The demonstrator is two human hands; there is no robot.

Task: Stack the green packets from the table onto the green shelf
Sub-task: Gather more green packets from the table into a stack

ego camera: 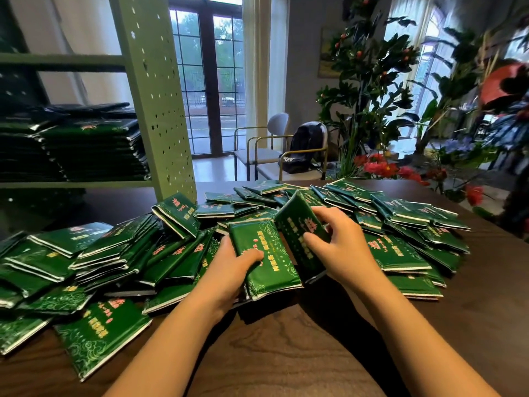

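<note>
dozens of green packets [400, 219] lie heaped loose on the worktop [286, 353], spreading from the foot of the shelf upright [160, 110] toward me and out to either side of it. the green shelf [71, 184] already carries a tall stack of packets [94, 150], tucked just behind the upright.

left hand [229, 262], out in front of the upright: fingers curled round the edge of a flat packet [266, 253], thumb on its face. looks like there are more layers under it, so probably a small bundle. right hand [340, 239], a bit further from the upright: fingers and thumb pinching a tilted packet [297, 224] that overlaps the flat one.

stuff i'd worry about:

- the wrappers look glossy. laying the tilted one on top could make the bundle fan out and slip from the left grip, since it's only held along one edge.
- lifting out of the heap could set the neighbours sliding. the ones furthest from the upright, by the worktop's near edge, could end up on the floor.
- a leaning packet [177, 213] propped at the foot of the upright looks ready to tip if anything nudges it.
- the shelf stack is high and its edge looks uneven, so dropping a sloppy bundle on it, or clipping the upright on the way in, could shove it crooked.
</note>
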